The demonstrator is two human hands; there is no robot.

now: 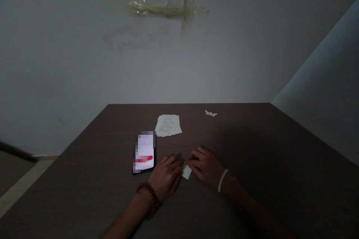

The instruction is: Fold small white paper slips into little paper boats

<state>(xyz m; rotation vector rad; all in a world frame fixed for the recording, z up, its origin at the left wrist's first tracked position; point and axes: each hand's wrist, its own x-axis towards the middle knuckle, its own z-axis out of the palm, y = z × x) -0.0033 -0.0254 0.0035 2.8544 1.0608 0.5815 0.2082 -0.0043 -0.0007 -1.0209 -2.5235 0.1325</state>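
A small piece of white paper (187,172) lies on the table between my two hands, its upper part covered by fingers. My left hand (166,174), with a dark beaded bracelet on the wrist, has its fingers closed at the paper's left edge. From the right, my right hand (206,166), wearing a pale beaded bracelet, pinches the upper right edge of the same paper. Just left of my left hand lies a phone (144,152) with its screen lit and blurred out.
A stack of printed paper sheets (168,125) rests beyond the phone. Farther back on the right sits a small folded paper boat (211,113). The dark wooden table (92,149) meets a grey wall (179,74) carrying yellowed tape (159,9).
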